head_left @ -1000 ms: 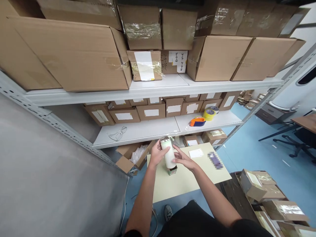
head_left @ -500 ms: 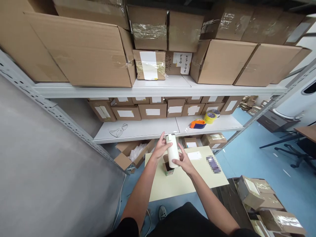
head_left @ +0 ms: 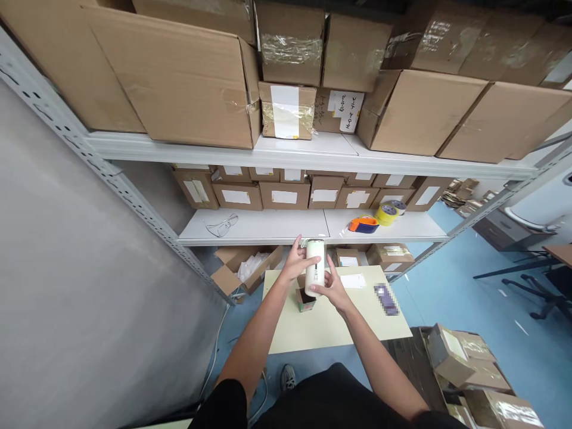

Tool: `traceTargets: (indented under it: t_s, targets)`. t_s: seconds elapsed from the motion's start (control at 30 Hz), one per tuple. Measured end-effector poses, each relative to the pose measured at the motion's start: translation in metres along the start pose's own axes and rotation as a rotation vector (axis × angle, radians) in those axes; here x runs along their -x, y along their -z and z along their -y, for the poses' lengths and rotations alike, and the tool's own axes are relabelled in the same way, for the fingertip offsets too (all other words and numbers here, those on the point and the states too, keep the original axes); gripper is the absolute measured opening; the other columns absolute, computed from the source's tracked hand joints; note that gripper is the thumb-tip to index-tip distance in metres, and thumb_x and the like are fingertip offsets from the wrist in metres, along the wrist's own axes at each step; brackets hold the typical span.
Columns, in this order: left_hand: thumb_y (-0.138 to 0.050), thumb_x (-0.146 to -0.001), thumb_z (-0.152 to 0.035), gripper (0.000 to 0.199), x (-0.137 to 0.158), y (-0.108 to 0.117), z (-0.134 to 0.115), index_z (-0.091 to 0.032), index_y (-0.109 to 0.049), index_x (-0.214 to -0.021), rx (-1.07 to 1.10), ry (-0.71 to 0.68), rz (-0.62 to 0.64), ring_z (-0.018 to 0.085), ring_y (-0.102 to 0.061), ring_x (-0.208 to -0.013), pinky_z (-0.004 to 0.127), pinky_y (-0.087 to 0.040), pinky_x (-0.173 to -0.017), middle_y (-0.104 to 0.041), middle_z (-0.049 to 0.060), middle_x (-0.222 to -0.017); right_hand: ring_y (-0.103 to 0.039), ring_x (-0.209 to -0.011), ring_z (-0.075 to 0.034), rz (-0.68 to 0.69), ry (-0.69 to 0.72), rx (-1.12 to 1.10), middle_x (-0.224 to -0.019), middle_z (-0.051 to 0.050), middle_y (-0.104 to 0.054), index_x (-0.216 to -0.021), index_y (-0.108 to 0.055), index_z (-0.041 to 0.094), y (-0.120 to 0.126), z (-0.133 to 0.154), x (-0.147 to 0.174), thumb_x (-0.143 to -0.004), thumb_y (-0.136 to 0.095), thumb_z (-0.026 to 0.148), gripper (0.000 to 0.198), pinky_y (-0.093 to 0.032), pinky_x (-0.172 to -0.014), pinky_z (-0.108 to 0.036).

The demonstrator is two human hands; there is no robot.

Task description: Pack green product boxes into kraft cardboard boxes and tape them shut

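Observation:
Between my two hands is a white cylindrical tumbler (head_left: 315,277), held nearly upright, with small dark lettering on the side facing me. My left hand (head_left: 295,263) grips its upper part, thumb across the front. Lower down, my right hand (head_left: 334,290) holds it from the right with the thumb near the base. Just below and partly behind the tumbler, a small open box (head_left: 305,304) stands on the pale yellow table (head_left: 313,333); its inside looks dark.
A white paper (head_left: 353,280) and a blurred-out dark object (head_left: 386,300) lie on the table. The shelf (head_left: 277,223) behind holds eyeglasses (head_left: 222,226), an orange tape dispenser (head_left: 363,224) and tape rolls (head_left: 386,213). An open carton (head_left: 250,271) stands left; taped cartons (head_left: 465,357) are stacked right.
The tumbler has been turned in my hands, so lettering now shows where its side looked plain. Both hands still hold it. The camera view has shifted slightly.

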State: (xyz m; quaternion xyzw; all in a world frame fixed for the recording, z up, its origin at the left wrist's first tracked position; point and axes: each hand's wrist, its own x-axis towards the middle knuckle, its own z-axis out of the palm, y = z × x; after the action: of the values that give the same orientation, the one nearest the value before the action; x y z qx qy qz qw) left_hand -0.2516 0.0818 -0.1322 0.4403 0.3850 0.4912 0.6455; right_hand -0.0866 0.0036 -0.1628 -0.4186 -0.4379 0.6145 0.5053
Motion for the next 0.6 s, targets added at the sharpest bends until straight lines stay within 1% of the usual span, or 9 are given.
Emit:
traceTargets:
  t_s: [0.07,0.1,0.2,0.23,0.3,0.4,0.5,0.53,0.6]
  targets:
    - [-0.096,-0.069,-0.034,0.13,-0.001,0.003,0.005,-0.027,-0.014,-0.169,-0.005,-0.005,0.039,0.028,-0.072,-0.113,0.05,-0.054,-0.105,-0.072,0.014,-0.126,-0.071,-0.104,-0.026,0.01,-0.023,0.016,-0.12,-0.006,-0.071,-0.168,-0.012,0.04,0.003,-0.002,-0.001,-0.067,-0.094,0.035,0.13,-0.058,-0.094,-0.046]
    - [-0.095,-0.07,-0.036,0.123,-0.002,0.004,0.007,-0.028,-0.02,-0.168,-0.021,-0.018,0.044,0.028,-0.07,-0.116,0.049,-0.054,-0.106,-0.069,0.015,-0.132,-0.072,-0.101,-0.026,-0.007,-0.023,0.029,-0.116,-0.005,-0.071,-0.168,-0.013,0.039,0.004,-0.004,-0.002,-0.066,-0.094,0.035,0.13,-0.059,-0.092,-0.045]
    - [-0.095,-0.069,-0.04,0.099,-0.005,0.006,0.011,-0.025,-0.049,-0.155,-0.167,-0.087,-0.043,0.029,-0.065,-0.124,0.044,-0.055,-0.105,-0.059,0.015,-0.147,-0.07,-0.092,-0.024,-0.084,-0.002,0.104,-0.106,-0.003,-0.068,-0.168,-0.016,0.038,0.006,-0.01,-0.004,-0.061,-0.096,0.033,0.134,-0.061,-0.085,-0.043]
    - [-0.096,-0.067,-0.041,0.09,-0.006,0.006,0.011,-0.023,-0.058,-0.148,-0.23,-0.107,-0.078,0.029,-0.065,-0.122,0.043,-0.055,-0.103,-0.059,0.015,-0.147,-0.069,-0.09,-0.023,-0.1,0.004,0.135,-0.104,-0.002,-0.067,-0.168,-0.017,0.037,0.006,-0.012,-0.005,-0.06,-0.097,0.033,0.135,-0.061,-0.083,-0.042]
    - [-0.098,-0.063,-0.039,0.08,-0.008,0.008,0.011,-0.019,-0.068,-0.134,-0.32,-0.12,-0.094,0.028,-0.068,-0.112,0.042,-0.057,-0.099,-0.067,0.014,-0.136,-0.068,-0.089,-0.022,-0.11,0.007,0.191,-0.107,-0.002,-0.066,-0.168,-0.018,0.037,0.008,-0.02,-0.006,-0.058,-0.098,0.033,0.136,-0.06,-0.083,-0.042]
    - [-0.098,-0.06,-0.032,0.071,-0.012,0.012,0.013,-0.016,-0.072,-0.123,-0.371,-0.1,-0.068,0.026,-0.071,-0.097,0.042,-0.059,-0.094,-0.076,0.012,-0.113,-0.069,-0.1,-0.024,-0.059,0.007,0.234,-0.118,-0.004,-0.067,-0.167,-0.022,0.037,0.017,-0.038,-0.009,-0.058,-0.097,0.032,0.131,-0.057,-0.094,-0.046]
    - [-0.095,-0.06,-0.024,0.069,-0.013,0.023,0.025,-0.016,-0.071,-0.125,-0.396,-0.097,-0.123,0.026,-0.072,-0.097,0.043,-0.058,-0.096,-0.076,0.012,-0.112,-0.063,-0.126,-0.027,0.031,-0.036,0.226,-0.131,-0.006,-0.067,-0.161,-0.035,0.038,0.038,-0.067,-0.015,-0.061,-0.091,0.03,0.115,-0.048,-0.11,-0.05]
    - [-0.094,-0.06,-0.022,0.073,-0.013,0.027,0.031,-0.016,-0.069,-0.128,-0.408,-0.094,-0.155,0.026,-0.072,-0.099,0.043,-0.057,-0.097,-0.076,0.012,-0.115,-0.061,-0.129,-0.027,0.005,-0.078,0.225,-0.133,-0.007,-0.066,-0.158,-0.041,0.037,0.047,-0.08,-0.017,-0.062,-0.088,0.031,0.108,-0.046,-0.111,-0.051]
    - [-0.092,-0.059,-0.018,0.081,-0.01,0.036,0.046,-0.016,-0.066,-0.135,-0.439,-0.079,-0.206,0.026,-0.072,-0.101,0.043,-0.056,-0.099,-0.075,0.013,-0.119,-0.063,-0.125,-0.028,-0.16,-0.166,0.257,-0.129,-0.009,-0.068,-0.151,-0.051,0.03,0.064,-0.108,-0.02,-0.06,-0.083,0.034,0.096,-0.046,-0.112,-0.051]
